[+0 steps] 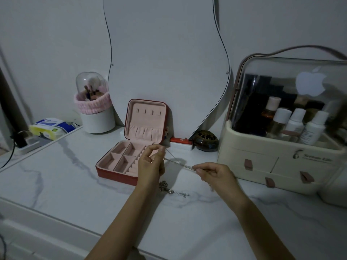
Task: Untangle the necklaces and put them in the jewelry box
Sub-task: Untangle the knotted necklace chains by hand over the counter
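jewelry box [120, 162] open, compartments bare. left hand [151, 163] & right hand [216, 172] pinch chain [178, 164] taut beside box; 2nd necklace [170, 189] on table [75, 194] in front.

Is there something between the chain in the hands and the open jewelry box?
Nothing visible. The chain hangs between left hand and right hand, beside the jewelry box, whose lid is open, compartments bare.

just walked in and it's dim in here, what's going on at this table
A person is holding a thin necklace chain stretched in the air between both hands: the left hand pinches one end, the right hand the other. A second tangled chain lies on the marble tabletop below. The red jewelry box stands open just behind; no necklace shows in the compartments that are visible.
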